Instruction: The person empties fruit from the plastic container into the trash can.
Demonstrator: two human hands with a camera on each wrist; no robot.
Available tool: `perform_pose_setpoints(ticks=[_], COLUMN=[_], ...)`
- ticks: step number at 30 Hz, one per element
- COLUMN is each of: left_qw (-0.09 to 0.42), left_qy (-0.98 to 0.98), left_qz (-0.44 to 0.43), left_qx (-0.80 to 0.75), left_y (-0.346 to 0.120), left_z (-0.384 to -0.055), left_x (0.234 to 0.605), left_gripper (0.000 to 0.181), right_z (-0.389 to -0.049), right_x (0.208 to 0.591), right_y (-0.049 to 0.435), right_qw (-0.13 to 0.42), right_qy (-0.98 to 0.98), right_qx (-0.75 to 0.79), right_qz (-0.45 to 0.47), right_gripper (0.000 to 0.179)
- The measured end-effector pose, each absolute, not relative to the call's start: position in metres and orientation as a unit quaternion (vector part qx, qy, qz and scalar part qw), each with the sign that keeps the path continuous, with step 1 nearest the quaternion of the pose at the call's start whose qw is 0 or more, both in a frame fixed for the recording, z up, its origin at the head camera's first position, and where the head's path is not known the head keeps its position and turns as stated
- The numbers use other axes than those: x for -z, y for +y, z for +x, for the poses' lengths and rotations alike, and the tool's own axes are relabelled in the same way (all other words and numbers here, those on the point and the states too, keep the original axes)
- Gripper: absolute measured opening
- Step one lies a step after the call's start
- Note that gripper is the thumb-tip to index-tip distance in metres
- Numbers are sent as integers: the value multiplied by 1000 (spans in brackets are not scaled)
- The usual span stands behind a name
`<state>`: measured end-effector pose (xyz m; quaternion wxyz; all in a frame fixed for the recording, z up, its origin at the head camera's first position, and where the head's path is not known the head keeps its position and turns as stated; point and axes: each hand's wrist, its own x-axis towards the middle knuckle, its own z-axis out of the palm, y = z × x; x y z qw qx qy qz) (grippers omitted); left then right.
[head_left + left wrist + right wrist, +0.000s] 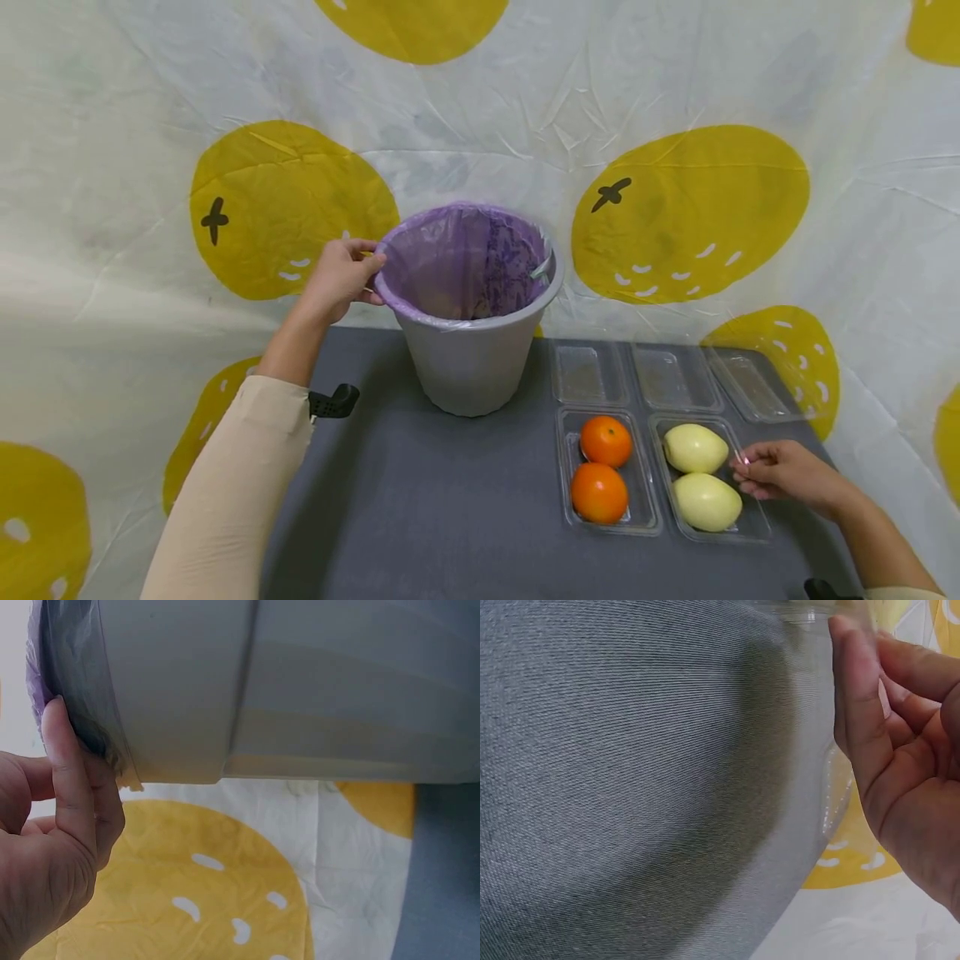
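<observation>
A grey bin (468, 367) with a purple bag liner (442, 258) stands at the back of the table. My left hand (347, 275) grips its rim on the left side, thumb on top and fingers below. In the left wrist view, the fingers (66, 772) lie against the bag's folded edge. At the right, my right hand (787, 475) pinches the right edge of a see-through plastic container (753, 527). Inside it lie two pale yellow oval fruits (707, 502). In the right wrist view, fingertips (853, 652) meet the container's edge.
Left of that container, another see-through container (637, 521) holds two oranges (600, 493). Behind them lie three see-through plastic trays (588, 375) in a row. A curtain (480, 108) with yellow fruit prints hangs behind the grey table (465, 500).
</observation>
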<state>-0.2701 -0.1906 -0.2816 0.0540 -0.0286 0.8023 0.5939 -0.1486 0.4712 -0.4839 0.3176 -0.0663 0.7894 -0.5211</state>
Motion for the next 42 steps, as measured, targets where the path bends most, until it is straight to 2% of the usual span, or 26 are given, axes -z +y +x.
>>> perform_pose_setpoints(ticks=[12, 27, 37, 42], left_qw=[56, 54, 55, 55], left_qy=[806, 804, 807, 807], left_qz=[-27, -28, -26, -25], left_qx=[-589, -591, -588, -588], left_y=[-190, -192, -191, -191], left_z=[-270, -269, -268, -269], left_x=[281, 281, 281, 281], left_gripper=[53, 51, 52, 53], right_z=[-147, -154, -163, -167], right_x=[490, 470, 449, 440], right_y=[476, 472, 461, 451], right_qw=[296, 276, 267, 232], right_qy=[776, 772, 794, 829], right_qx=[550, 567, 541, 505], right_qz=[-86, -81, -73, -66], right_gripper=[29, 27, 38, 43])
